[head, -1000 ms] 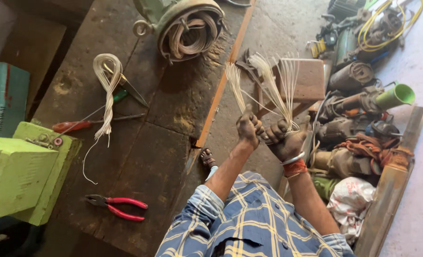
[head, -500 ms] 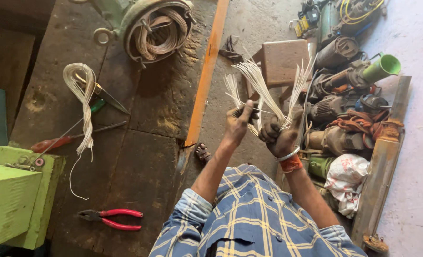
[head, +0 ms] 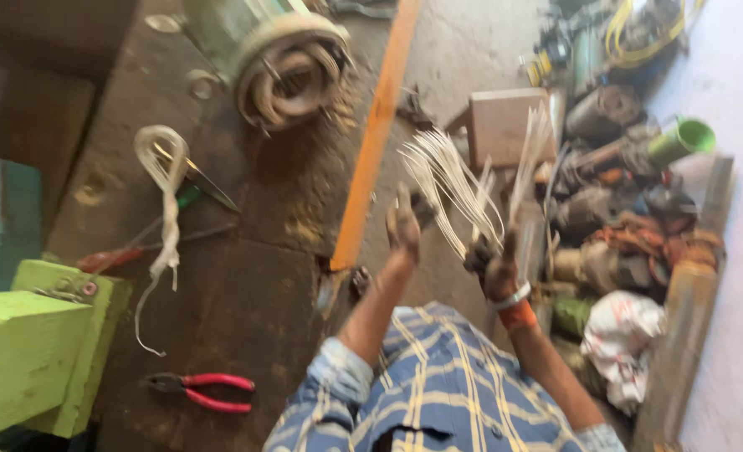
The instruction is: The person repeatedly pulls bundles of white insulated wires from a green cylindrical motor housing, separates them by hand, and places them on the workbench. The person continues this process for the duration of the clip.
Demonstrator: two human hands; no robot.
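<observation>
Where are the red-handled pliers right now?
The red-handled pliers lie on the dark workbench at the lower left of the head view, just right of the green block and left of the person's checked sleeve.

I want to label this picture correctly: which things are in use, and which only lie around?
In use:
right hand, gripping the fan of thin white strips
left hand, at the same strips

Lying about:
red-handled pliers
looped pale cord bundle
green metal block
round motor housing with coiled windings

Blurry head view, seemingly steeply down, close.
</observation>
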